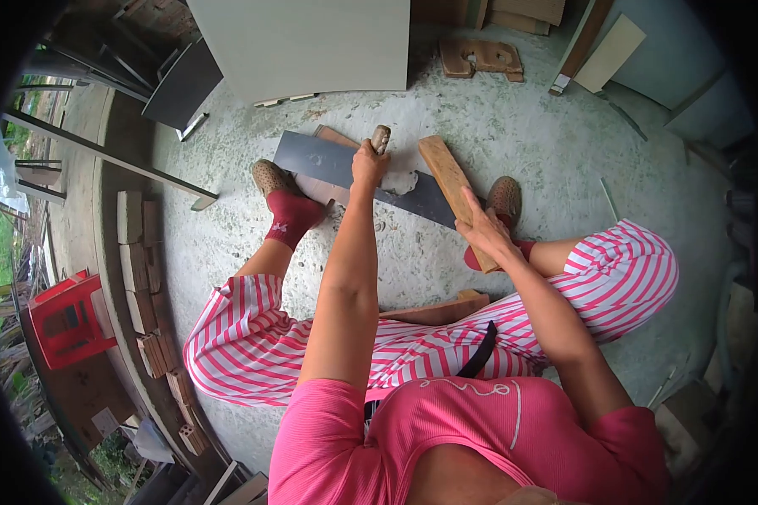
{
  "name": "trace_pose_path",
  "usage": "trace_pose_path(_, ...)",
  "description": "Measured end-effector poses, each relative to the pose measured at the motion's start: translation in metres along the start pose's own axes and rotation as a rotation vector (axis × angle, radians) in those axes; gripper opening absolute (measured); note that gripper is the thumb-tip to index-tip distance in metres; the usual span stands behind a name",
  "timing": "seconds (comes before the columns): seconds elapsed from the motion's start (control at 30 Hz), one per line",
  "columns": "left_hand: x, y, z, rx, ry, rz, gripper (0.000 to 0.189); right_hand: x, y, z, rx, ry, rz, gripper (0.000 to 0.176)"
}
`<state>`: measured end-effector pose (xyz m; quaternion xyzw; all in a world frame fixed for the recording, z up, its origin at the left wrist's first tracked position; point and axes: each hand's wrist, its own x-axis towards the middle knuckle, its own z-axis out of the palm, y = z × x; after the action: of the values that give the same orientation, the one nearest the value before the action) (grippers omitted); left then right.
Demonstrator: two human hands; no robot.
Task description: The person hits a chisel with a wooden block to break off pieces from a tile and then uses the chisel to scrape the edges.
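My left hand (369, 165) is closed round a stubby brown handle-like piece (381, 137) whose end sticks out past the fingers; the rest of it is hidden by the hand. Beneath that hand, a long dark board (316, 158) lies slantwise between my feet, with a pale grey irregular patch (401, 181) near its middle. My right hand (484, 231) grips the edge of a thick wooden plank (445, 172), which overlaps the dark board's right end. A brown wooden piece (333, 135) shows behind the dark board's far edge.
I sit low, knees wide, a curved wooden piece (438, 310) in front of my lap. A large pale panel (303, 46) stands ahead, with a cut-out wooden block (480, 59) beside it. Bricks (132, 219) line the ledge on the left, past which is a red plastic stool (72, 318).
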<state>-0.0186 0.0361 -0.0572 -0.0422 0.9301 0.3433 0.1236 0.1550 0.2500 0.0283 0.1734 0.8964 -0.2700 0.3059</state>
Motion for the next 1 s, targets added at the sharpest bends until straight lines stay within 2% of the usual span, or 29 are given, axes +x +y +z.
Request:
trace_pose_path(0.23,-0.004,-0.017,0.003,-0.026,0.022,0.081,0.04,-0.004,-0.007,-0.008,0.028,-0.06,-0.002,0.08)
trace_pose_path(0.4,-0.006,-0.02,-0.002,-0.06,-0.012,0.109,0.043,-0.004,-0.005,-0.005,0.04,-0.027,-0.006,0.08)
trace_pose_path(0.47,-0.001,-0.026,0.002,-0.004,0.009,0.159,0.041,-0.007,-0.005,-0.005,0.053,-0.038,0.004,0.08)
trace_pose_path(0.53,0.004,-0.019,0.003,0.04,-0.046,0.1,0.04,-0.007,0.0,-0.004,0.068,-0.044,0.006,0.08)
trace_pose_path(0.67,0.002,-0.015,0.004,0.095,-0.035,0.14,0.039,-0.003,0.001,0.004,0.078,-0.043,-0.021,0.081)
trace_pose_path(0.73,-0.007,-0.009,0.003,-0.041,0.045,0.157,0.038,-0.004,0.003,0.007,0.051,-0.026,-0.018,0.082)
trace_pose_path(0.8,-0.005,-0.014,0.001,-0.092,0.044,0.165,0.037,-0.005,0.003,0.011,0.05,-0.026,-0.041,0.084)
trace_pose_path(0.83,-0.009,-0.007,-0.012,-0.201,-0.037,0.091,0.034,-0.007,0.003,0.007,0.059,-0.052,-0.05,0.085)
trace_pose_path(0.87,-0.011,-0.001,-0.028,-0.305,-0.123,0.018,0.031,-0.019,0.009,0.004,-0.081,0.043,-0.149,0.083)
trace_pose_path(0.9,-0.01,0.008,-0.05,-0.364,-0.166,0.025,0.028,-0.041,0.012,-0.015,-0.22,0.131,-0.243,0.081)
trace_pose_path(0.93,-0.011,0.014,-0.077,-0.425,-0.209,0.023,0.026,-0.077,0.008,-0.074,0.016,0.042,-0.345,0.07)
trace_pose_path(0.97,-0.006,0.023,-0.11,-0.42,-0.236,-0.018,0.025,-0.118,0.018,-0.134,0.204,-0.048,-0.318,0.059)
trace_pose_path(1.0,-0.003,0.028,-0.149,-0.525,-0.247,-0.02,0.027,-0.15,0.066,-0.189,0.35,-0.067,-0.296,0.048)
